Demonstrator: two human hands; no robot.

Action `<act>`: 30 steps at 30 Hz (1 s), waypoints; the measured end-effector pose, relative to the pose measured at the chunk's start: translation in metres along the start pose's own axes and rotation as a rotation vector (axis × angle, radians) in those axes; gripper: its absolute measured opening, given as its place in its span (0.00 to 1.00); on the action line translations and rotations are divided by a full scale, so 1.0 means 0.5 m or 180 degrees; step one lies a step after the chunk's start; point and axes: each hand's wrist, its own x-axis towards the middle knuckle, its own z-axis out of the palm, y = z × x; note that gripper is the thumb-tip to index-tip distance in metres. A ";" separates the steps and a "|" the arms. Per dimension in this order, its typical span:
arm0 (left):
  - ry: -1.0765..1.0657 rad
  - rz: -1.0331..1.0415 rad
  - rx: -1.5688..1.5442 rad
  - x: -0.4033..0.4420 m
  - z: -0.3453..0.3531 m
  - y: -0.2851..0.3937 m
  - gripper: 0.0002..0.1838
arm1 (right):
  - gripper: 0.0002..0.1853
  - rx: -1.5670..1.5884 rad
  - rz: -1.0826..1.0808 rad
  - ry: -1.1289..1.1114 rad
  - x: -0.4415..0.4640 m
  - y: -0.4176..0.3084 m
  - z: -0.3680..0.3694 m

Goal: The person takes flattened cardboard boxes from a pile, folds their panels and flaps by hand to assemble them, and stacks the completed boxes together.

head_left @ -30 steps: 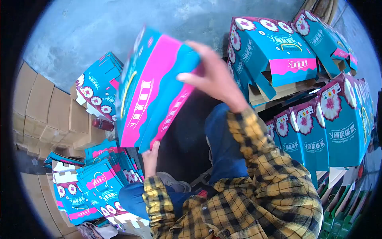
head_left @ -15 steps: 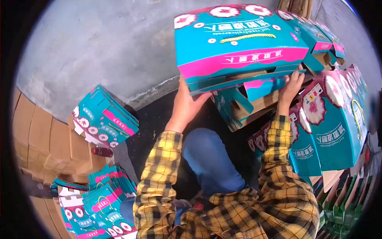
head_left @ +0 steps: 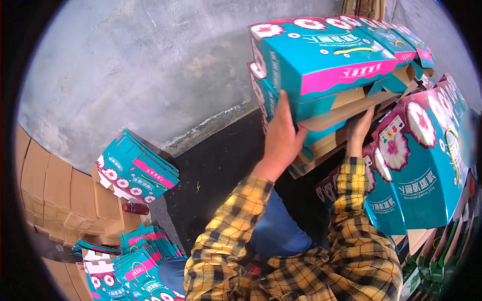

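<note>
Leftmost, from my remote seat, item one: brown cartons (head_left: 57, 175), stacked along the edge of the view. Item two: a leaning teal stack (head_left: 138, 165) of printed boxes, with a dark red object (head_left: 135, 208) on the brown cartons just beside it. Item three: a lower-left bundle (head_left: 140, 266) of similar printed boxes, apparently folded flat. Item four: a grey wall (head_left: 150, 60), with a dark floor covering (head_left: 221, 145) at its foot.

Item five: my left hand (head_left: 281, 140), clasping the near left corner of the held box, one finger laid up the side and the thumb by the lower edge; the remaining fingers are hidden. Item six: the held box (head_left: 321, 60), teal and pink, at upper right above a lower box (head_left: 261, 95); whether it rests fully on that one I cannot tell. A bare cardboard flap (head_left: 346, 108) juts from its near side. Item seven: my right hand (head_left: 360, 128), under the flap, fingertips out of sight, so I cannot tell how firmly it pinches.

Handling note, my judgement: support both ends evenly, square the edges to the neighbouring boxes (head_left: 394, 42), keep the flap from snagging, and press lightly, since thin board dents.

Item eight: a standing row (head_left: 427, 185) of printed boxes, right. Item nine: green cartons (head_left: 434, 261), lower right.
</note>
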 end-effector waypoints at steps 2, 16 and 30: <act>-0.0177 0.0057 0.0100 -0.002 0.018 0.020 0.50 | 0.29 0.0172 0.0292 0.0007 -0.006 0.012 -0.006; -0.0941 -0.1199 0.0786 -0.338 -0.282 -0.007 0.39 | 0.23 -0.1270 0.0254 -0.0836 -0.226 -0.075 -0.072; 0.0885 -0.2884 0.3341 -0.773 -0.506 0.091 0.37 | 0.28 -0.1526 -0.0716 -0.4705 -0.588 -0.229 0.107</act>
